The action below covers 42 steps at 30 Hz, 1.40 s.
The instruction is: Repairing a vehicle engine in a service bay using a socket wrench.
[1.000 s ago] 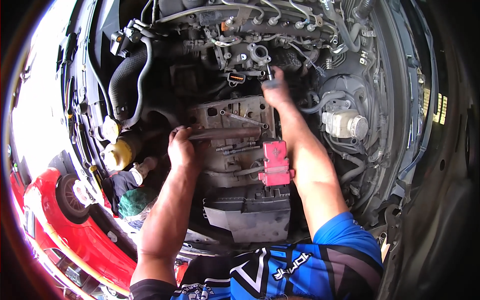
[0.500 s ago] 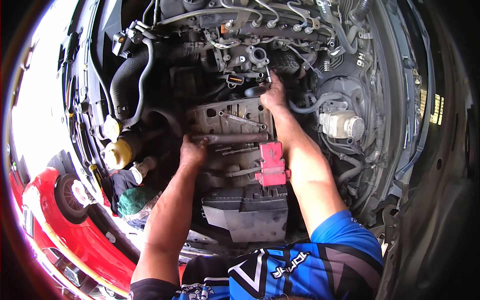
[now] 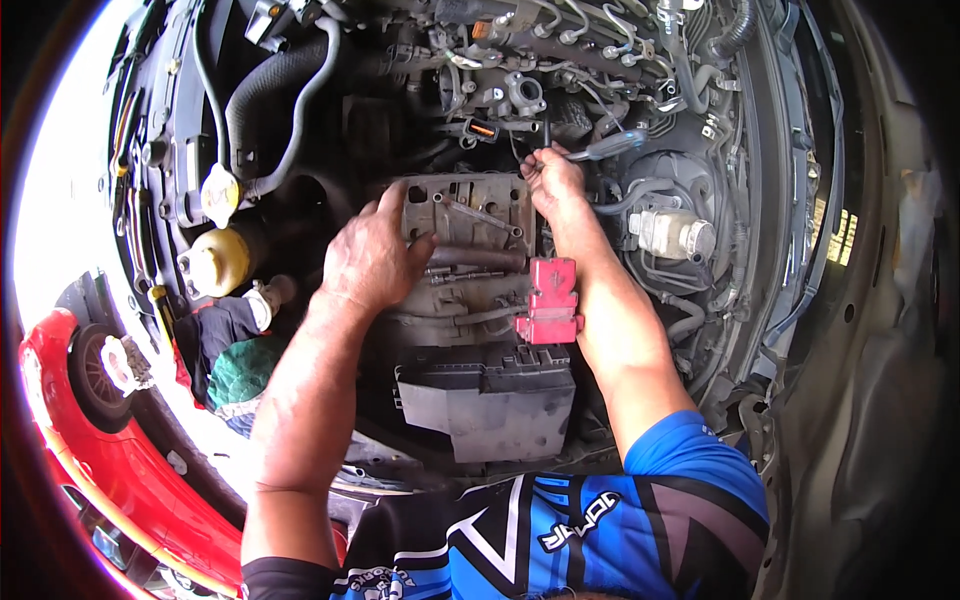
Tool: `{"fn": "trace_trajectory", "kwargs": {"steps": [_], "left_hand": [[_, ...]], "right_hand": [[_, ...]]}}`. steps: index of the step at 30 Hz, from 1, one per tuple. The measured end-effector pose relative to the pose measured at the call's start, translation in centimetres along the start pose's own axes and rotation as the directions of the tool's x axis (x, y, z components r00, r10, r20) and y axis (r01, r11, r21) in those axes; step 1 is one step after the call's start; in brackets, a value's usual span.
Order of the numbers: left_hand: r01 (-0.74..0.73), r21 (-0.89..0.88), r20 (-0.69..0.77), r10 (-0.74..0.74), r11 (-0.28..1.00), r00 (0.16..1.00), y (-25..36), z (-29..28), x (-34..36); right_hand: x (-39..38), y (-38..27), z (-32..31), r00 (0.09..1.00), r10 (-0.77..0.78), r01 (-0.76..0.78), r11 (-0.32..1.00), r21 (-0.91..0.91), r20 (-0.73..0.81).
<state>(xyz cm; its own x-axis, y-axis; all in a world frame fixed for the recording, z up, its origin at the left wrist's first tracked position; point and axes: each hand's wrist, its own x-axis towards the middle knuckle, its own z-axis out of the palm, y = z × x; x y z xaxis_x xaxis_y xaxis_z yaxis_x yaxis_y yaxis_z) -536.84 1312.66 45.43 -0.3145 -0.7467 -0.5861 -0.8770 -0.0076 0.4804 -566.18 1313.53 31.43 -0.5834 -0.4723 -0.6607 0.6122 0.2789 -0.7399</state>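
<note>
My right hand (image 3: 556, 182) is closed at the head of a ratchet (image 3: 608, 146), beyond the tray's far right corner. The ratchet's grey-blue handle points right, and a thin dark extension (image 3: 547, 130) stands up beside the fingers. My left hand (image 3: 368, 256) is open, fingers apart, over the left edge of a dirty metal tray (image 3: 425, 222). Close to its thumb lies a dark metal tube (image 3: 487, 258). A double-ended wrench (image 3: 478, 214) rests on the tray beyond the tube, and a slim extension with sockets (image 3: 472, 277) lies nearer me.
A red plastic terminal cover (image 3: 552, 300) stands by my right forearm. Nearer me is a black box (image 3: 490, 410). A yellowed reservoir (image 3: 218, 262) and a rag bundle (image 3: 240, 370) are at left, a whitish reservoir (image 3: 668, 234) at right. Hoses and engine parts lie beyond.
My left hand has let go of the tube's left end and opened. The ratchet handle has swung from the left of my right hand to its right. The view has shifted slightly.
</note>
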Motion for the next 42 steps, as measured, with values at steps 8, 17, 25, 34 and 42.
{"fn": "trace_trajectory", "kwargs": {"steps": [8,17,25,34,42], "left_hand": [[-0.418,-0.047,-0.053,0.415,0.907,0.908,-1.7,-0.7,0.9],[-0.436,-0.097,-0.076,0.430,0.895,0.900,-2.2,-1.0,1.1],[-0.470,-0.088,-0.056,0.466,0.878,0.883,-2.0,-0.9,1.0],[-0.472,-0.071,-0.048,0.470,0.879,0.881,-1.5,-0.5,0.9],[-0.493,-0.078,-0.076,0.488,0.866,0.869,-1.6,-0.8,0.9]], "right_hand": [[-4.1,-3.6,-1.1,0.996,0.069,-0.075,0.991,0.112,0.055],[-0.7,-3.2,-1.8,0.993,-0.115,0.114,0.987,-0.111,0.005],[2.1,-3.6,-1.9,0.905,-0.421,0.347,0.817,-0.461,-0.065],[5.1,-5.6,-4.6,0.992,-0.123,0.122,0.992,0.045,0.035],[2.3,-3.2,-2.5,0.822,-0.566,0.498,0.671,-0.549,0.054]]}}
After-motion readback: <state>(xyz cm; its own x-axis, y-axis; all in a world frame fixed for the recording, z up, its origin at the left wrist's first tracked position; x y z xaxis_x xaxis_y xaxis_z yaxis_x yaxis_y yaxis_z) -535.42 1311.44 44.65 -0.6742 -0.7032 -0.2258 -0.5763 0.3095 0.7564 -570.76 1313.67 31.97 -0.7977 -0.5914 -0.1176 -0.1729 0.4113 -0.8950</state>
